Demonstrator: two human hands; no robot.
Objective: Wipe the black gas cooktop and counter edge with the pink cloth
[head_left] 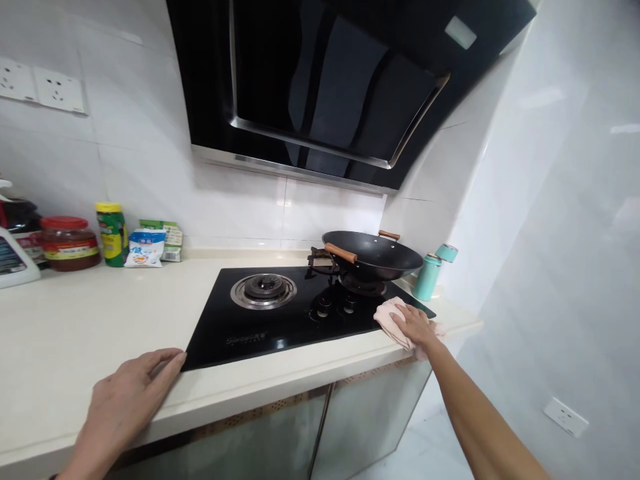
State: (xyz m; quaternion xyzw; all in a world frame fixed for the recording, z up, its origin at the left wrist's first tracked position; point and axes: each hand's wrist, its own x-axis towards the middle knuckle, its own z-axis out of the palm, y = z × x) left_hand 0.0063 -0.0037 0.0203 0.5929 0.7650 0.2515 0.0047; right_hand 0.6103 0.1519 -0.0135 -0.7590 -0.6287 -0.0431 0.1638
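Observation:
My right hand [416,325] presses a pale pink cloth [393,320] onto the front right part of the black gas cooktop [295,333], and part of the cloth hangs over the counter's front edge. My left hand [135,387] rests on the counter with nothing in it, its fingertips at the cooktop's front left corner. A black wok [375,255] with wooden handles sits on the right burner. The left burner [264,288] is bare. Two control knobs [336,305] lie between the burners, to the left of the cloth.
A teal bottle [427,277] stands right of the wok. Along the back left of the pale counter [125,307] are a red-lidded jar [70,243], a green shaker [113,235] and a white-blue packet [145,248]. A black range hood [325,80] overhangs the cooktop.

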